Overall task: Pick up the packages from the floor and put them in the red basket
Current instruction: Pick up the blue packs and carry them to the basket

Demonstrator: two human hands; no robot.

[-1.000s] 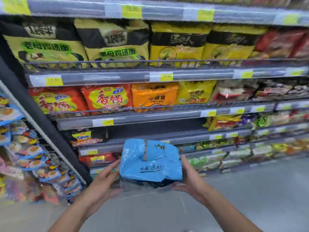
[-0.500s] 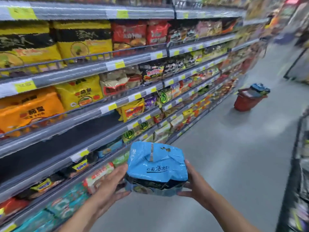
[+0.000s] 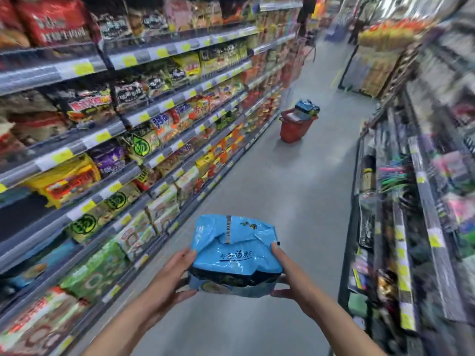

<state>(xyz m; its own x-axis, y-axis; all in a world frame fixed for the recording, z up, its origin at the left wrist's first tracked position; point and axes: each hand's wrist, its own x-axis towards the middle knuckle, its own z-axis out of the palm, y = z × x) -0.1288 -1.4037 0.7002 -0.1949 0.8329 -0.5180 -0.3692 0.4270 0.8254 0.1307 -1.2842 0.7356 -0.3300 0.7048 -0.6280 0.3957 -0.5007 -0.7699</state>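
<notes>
right now i am holding the blue package (image 3: 235,253) in front of me with both hands, well above the floor (image 3: 282,196). my left hand (image 3: 169,281) is gripping its left end, thumb lying on the top face and fingers curling underneath; my right hand (image 3: 290,276) is doing the same at the right end. so the package's long axis is running across me, hand to hand, with its printed face tilting up toward me. the red basket (image 3: 295,129) is standing on the floor far down the aisle, well apart from me, near the foot of the left shelves (image 3: 128,119), and it is lying ahead of the package, roughly in line with my right hand. other blue packages (image 3: 307,107) are sitting heaped at its far right rim. i am judging that the coming move is calling for walking forward first, right hand leading slightly, then lowering the package into the basket's nearer left part.
</notes>
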